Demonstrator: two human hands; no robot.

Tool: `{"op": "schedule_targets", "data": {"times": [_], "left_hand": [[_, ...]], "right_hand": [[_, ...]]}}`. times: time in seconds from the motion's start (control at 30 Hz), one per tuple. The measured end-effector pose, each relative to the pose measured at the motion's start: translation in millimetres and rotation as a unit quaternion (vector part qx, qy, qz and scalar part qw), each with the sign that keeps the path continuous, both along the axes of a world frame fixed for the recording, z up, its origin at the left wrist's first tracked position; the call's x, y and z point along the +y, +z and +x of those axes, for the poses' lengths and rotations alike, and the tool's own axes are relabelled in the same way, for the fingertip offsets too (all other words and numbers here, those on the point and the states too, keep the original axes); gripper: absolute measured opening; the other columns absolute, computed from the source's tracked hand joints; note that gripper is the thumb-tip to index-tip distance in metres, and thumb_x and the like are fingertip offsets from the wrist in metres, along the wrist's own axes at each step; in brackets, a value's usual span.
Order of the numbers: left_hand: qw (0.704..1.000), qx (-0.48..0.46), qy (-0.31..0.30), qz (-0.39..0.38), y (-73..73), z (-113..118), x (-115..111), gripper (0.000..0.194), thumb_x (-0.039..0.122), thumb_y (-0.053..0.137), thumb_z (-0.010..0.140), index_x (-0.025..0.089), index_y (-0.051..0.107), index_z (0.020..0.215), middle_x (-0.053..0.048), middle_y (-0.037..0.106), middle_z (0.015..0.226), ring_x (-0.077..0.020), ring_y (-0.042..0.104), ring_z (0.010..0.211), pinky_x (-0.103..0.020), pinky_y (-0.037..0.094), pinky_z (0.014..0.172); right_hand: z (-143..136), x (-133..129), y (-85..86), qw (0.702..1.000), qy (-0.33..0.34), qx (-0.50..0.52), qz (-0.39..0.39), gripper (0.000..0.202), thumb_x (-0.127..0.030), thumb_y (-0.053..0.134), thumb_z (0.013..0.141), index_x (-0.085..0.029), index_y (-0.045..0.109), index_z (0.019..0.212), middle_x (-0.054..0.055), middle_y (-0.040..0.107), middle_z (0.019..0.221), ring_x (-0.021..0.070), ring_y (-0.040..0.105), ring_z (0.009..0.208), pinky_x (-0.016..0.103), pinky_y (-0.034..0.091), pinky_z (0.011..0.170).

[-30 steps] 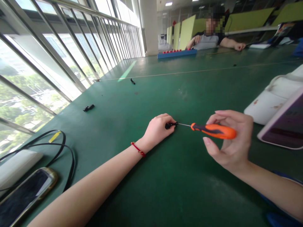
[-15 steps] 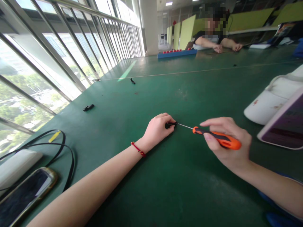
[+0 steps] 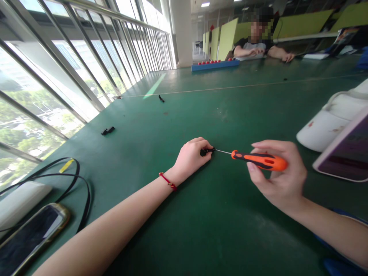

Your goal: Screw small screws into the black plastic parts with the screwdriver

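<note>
My left hand rests on the green table with thumb and fingers pinched on a small black part. The fingers hide much of this part, and its kind cannot be made out. An orange and black screwdriver lies nearly level, its thin shaft pointing left and its tip at the part's right end. Around its handle, my right hand has a loose hold, with thumb below and fingers above and behind. Two similar black pieces lie farther off, one at the left and one farther back.
A phone, a white box and a looped black cable lie at the left. To the right stand a white container and a tablet-like device. Metal railing borders the table; a person sits opposite.
The screwdriver's handle has turned about its axis and swung slightly upward. My right hand's fingers and thumb have shifted on it. My left hand has stayed still.
</note>
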State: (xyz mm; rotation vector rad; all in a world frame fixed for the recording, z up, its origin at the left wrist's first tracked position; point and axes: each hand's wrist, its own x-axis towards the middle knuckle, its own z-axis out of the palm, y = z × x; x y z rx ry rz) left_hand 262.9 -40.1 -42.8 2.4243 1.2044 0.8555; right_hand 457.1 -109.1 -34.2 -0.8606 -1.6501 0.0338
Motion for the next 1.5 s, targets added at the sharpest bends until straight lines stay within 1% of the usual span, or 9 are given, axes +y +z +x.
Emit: {"op": "schedule_targets", "data": {"times": [0.1,0.3,0.47,0.6,0.8,0.97,1.17,1.33,1.5], "left_hand": [[1.000,0.002,0.003,-0.001,0.6,0.2,-0.2,0.012,0.016,0.056,0.076,0.016,0.066,0.083,-0.003,0.066,0.090,-0.0154,0.061,0.080,-0.027,0.051,0.075],[1.000,-0.001,0.000,-0.001,1.1,0.3,0.6,0.012,0.016,0.056,0.076,0.016,0.066,0.083,-0.003,0.066,0.089,-0.0154,0.061,0.080,-0.027,0.051,0.075],[1.000,0.004,0.006,-0.003,0.8,0.0,-0.9,0.012,0.017,0.056,0.076,0.017,0.066,0.083,-0.003,0.066,0.090,-0.0156,0.061,0.081,-0.027,0.051,0.075],[1.000,0.002,0.005,-0.004,1.0,-0.1,-1.9,0.012,0.017,0.056,0.076,0.016,0.066,0.083,-0.004,0.066,0.090,-0.0158,0.061,0.082,-0.027,0.051,0.076],[1.000,0.003,0.006,-0.002,0.4,-0.2,-1.3,0.012,0.017,0.056,0.076,0.016,0.065,0.082,-0.003,0.066,0.090,-0.0157,0.061,0.081,-0.027,0.051,0.075],[1.000,0.002,0.006,-0.001,0.4,-0.3,-0.5,0.012,0.016,0.056,0.075,0.016,0.065,0.082,-0.003,0.066,0.090,-0.0156,0.060,0.081,-0.027,0.051,0.075],[1.000,-0.004,0.016,-0.003,0.4,0.2,-0.1,0.010,0.016,0.057,0.074,0.016,0.063,0.081,-0.003,0.065,0.084,-0.0152,0.060,0.077,-0.027,0.050,0.072],[1.000,-0.023,0.014,-0.003,-0.4,0.1,0.7,0.009,0.015,0.057,0.073,0.016,0.063,0.080,-0.003,0.064,0.082,-0.0151,0.060,0.076,-0.027,0.050,0.072],[0.998,-0.053,0.013,-0.015,-0.3,0.2,2.3,0.009,0.016,0.058,0.073,0.016,0.064,0.079,-0.003,0.065,0.080,-0.0144,0.060,0.074,-0.026,0.051,0.071]], "right_hand": [[0.5,1.3,-0.2,0.999,0.039,0.028,0.003,0.058,-0.014,0.068,0.064,-0.025,0.049,0.117,0.003,0.052,0.088,0.0174,0.057,0.074,0.034,0.050,0.063],[0.2,-3.8,2.5,0.997,-0.035,-0.064,-0.039,0.017,-0.017,0.062,0.074,-0.024,0.059,0.090,-0.001,0.058,0.072,0.0133,0.056,0.063,0.030,0.046,0.061],[1.0,-0.9,-0.1,1.000,-0.007,0.009,-0.024,0.050,-0.019,0.067,0.068,-0.025,0.052,0.116,0.003,0.056,0.084,0.0174,0.057,0.073,0.033,0.050,0.063],[1.7,-2.9,1.5,0.997,-0.040,-0.057,-0.044,0.016,-0.018,0.063,0.075,-0.026,0.060,0.089,-0.002,0.056,0.064,0.0126,0.053,0.054,0.031,0.045,0.057],[0.2,-1.6,0.2,1.000,0.021,0.023,-0.004,0.057,-0.014,0.067,0.066,-0.024,0.049,0.119,0.003,0.053,0.086,0.0174,0.057,0.073,0.034,0.049,0.063],[0.2,-2.6,1.7,0.997,-0.029,-0.072,-0.024,0.020,-0.018,0.063,0.074,-0.025,0.059,0.092,-0.002,0.055,0.069,0.0123,0.051,0.055,0.034,0.046,0.064],[0.2,-1.2,0.3,1.000,0.031,0.005,-0.002,0.058,-0.015,0.066,0.066,-0.026,0.048,0.119,0.003,0.053,0.085,0.0180,0.056,0.072,0.035,0.049,0.063],[0.4,-3.3,0.9,0.997,-0.023,-0.064,-0.026,0.022,-0.015,0.062,0.073,-0.026,0.059,0.092,-0.001,0.056,0.069,0.0136,0.053,0.060,0.032,0.045,0.061],[-0.7,-0.5,-0.8,0.998,0.036,0.043,-0.010,0.057,-0.012,0.066,0.065,-0.026,0.050,0.118,0.004,0.053,0.091,0.0184,0.056,0.077,0.036,0.049,0.067]]}}
